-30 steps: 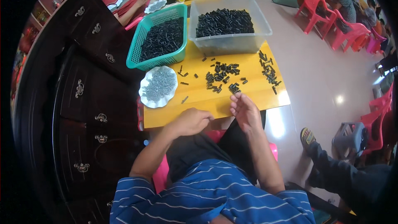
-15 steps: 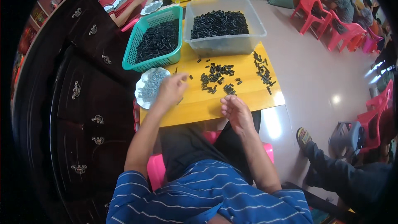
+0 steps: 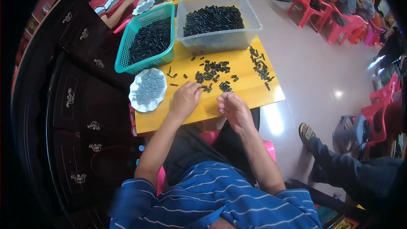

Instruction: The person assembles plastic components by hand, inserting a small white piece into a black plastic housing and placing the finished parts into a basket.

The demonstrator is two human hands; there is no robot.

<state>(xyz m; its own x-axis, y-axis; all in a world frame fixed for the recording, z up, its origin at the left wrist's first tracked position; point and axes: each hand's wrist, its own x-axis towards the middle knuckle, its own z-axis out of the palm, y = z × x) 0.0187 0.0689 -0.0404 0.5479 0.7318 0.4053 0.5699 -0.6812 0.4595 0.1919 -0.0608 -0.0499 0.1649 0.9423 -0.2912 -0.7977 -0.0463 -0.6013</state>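
Observation:
My left hand [image 3: 186,101] is over the yellow table, its bent fingertips pressed together at the near edge of a loose pile of small black cylindrical pieces [image 3: 216,70]. Whatever those fingertips pinch is too small to make out. Close by on the right, my right hand [image 3: 237,111] hovers at the table's front edge with its fingers curled toward the thumb; what lies inside them is hidden. A small cluster of black pieces [image 3: 225,86] sits just beyond it. Left of my left hand stands a white scalloped dish [image 3: 134,90] filled with small silvery metal parts [image 3: 148,87].
A teal basket [image 3: 120,61] and a translucent tub [image 3: 216,42], both full of black pieces, stand at the table's far side. Longer black pieces [image 3: 261,68] lie along the right edge. A dark drawer cabinet [image 3: 93,101] flanks the left; a person's leg [image 3: 339,161] extends at right.
My left hand has moved right, from beside the white dish to the black pile. My right hand stays near the front edge, fingers still curled. The whole view has shifted slightly.

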